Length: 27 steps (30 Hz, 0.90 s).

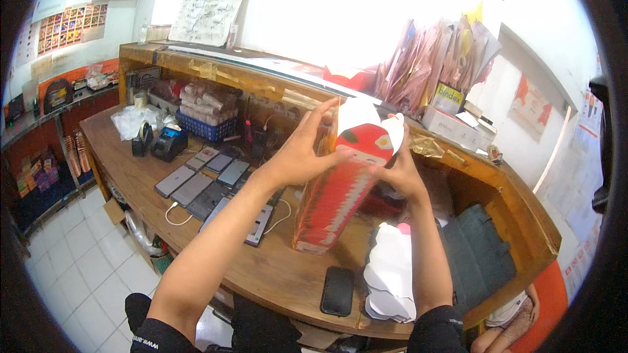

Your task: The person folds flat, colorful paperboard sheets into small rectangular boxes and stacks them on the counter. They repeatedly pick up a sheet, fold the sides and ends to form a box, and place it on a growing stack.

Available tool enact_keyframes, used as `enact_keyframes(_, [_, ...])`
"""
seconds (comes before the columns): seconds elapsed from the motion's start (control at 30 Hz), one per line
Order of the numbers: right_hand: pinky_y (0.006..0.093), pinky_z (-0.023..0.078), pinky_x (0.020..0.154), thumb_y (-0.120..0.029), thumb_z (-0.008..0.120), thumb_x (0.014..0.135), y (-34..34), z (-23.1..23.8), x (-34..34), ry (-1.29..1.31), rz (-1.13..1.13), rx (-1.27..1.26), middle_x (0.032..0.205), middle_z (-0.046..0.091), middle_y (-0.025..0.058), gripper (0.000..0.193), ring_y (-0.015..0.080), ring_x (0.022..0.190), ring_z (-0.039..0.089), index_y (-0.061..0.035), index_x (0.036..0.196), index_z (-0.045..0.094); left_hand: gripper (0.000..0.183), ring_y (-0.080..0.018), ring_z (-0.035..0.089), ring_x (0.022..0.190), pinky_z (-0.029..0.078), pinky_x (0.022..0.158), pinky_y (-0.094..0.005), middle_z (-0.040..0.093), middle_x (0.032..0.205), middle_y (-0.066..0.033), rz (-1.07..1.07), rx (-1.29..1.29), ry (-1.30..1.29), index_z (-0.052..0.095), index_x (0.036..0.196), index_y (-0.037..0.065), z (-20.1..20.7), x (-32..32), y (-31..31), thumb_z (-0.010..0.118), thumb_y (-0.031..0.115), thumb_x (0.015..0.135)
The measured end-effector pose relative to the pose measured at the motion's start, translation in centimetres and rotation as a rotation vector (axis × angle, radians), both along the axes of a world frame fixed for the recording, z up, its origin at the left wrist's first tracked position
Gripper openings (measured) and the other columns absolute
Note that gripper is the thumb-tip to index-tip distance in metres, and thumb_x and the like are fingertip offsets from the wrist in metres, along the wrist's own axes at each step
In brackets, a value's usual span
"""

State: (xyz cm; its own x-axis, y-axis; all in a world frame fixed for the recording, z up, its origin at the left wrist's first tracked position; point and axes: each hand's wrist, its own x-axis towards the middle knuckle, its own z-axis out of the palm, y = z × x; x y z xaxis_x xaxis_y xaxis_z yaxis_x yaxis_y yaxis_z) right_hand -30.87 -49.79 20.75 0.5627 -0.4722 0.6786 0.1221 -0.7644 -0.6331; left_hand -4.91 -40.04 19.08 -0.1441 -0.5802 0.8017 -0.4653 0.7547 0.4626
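A tall stack of red-and-white die-cut printed card pieces (333, 199) stands on end on the wooden desk, tilted a little. My left hand (306, 147) is wrapped round its upper left side, fingers behind and thumb across the front. On the upper right side my right hand (403, 173) grips the same stack, its thumb also in front. The top piece bears a printed fried egg and a white rounded flap. Beside my right forearm lies a second stack of white scalloped card pieces (389, 281). A black phone (337, 291) rests near the desk's front edge.
Several phones (196, 186) and white cables lie on the desk (281, 268) to the left. Behind them are a tape dispenser (169, 142) and a blue basket (216, 129) of paper rolls. A raised wooden ledge (261, 85) runs along the back. A person's legs (500, 333) show at lower right.
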Motion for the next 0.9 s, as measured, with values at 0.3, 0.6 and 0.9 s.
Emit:
enact_keyframes(0.3, [0.042,0.034,0.123,-0.035,0.1,0.074,0.0,0.6,-0.4,0.034,0.016,-0.04,0.148,0.048,0.0115,0.114,0.0258,0.143,0.045,-0.0105,0.16,0.029,0.09,-0.0314,0.044,0.149,0.037,0.123,-0.0474,0.046,0.153,-0.0174,-0.191,0.037,0.278,0.021,0.169,0.015,0.1,-0.5,-1.5,0.076,0.039,0.102])
enact_keyframes(0.6, [0.045,0.032,0.125,-0.044,0.096,0.079,-0.8,-1.8,-0.4,-0.009,-0.011,0.069,0.157,0.043,0.0182,0.119,0.03,0.148,0.042,-0.0082,0.166,0.022,0.082,-0.0289,0.045,0.149,0.036,0.124,-0.0449,0.045,0.158,-0.0162,-0.171,0.064,0.207,0.026,0.168,0.015,-2.3,-0.4,-2.2,0.074,0.032,0.104])
enact_keyframes(0.9, [0.0415,0.031,0.125,-0.048,0.075,0.097,-1.4,-3.0,1.1,-0.241,0.072,0.171,0.156,0.046,0.0135,0.086,0.0266,0.148,0.042,-0.0052,0.16,0.034,0.069,-0.0256,0.048,0.143,0.038,0.121,-0.0415,0.05,0.152,-0.0162,-0.288,0.043,0.335,0.032,0.162,0.013,-2.2,-1.9,-2.5,0.064,0.044,0.109])
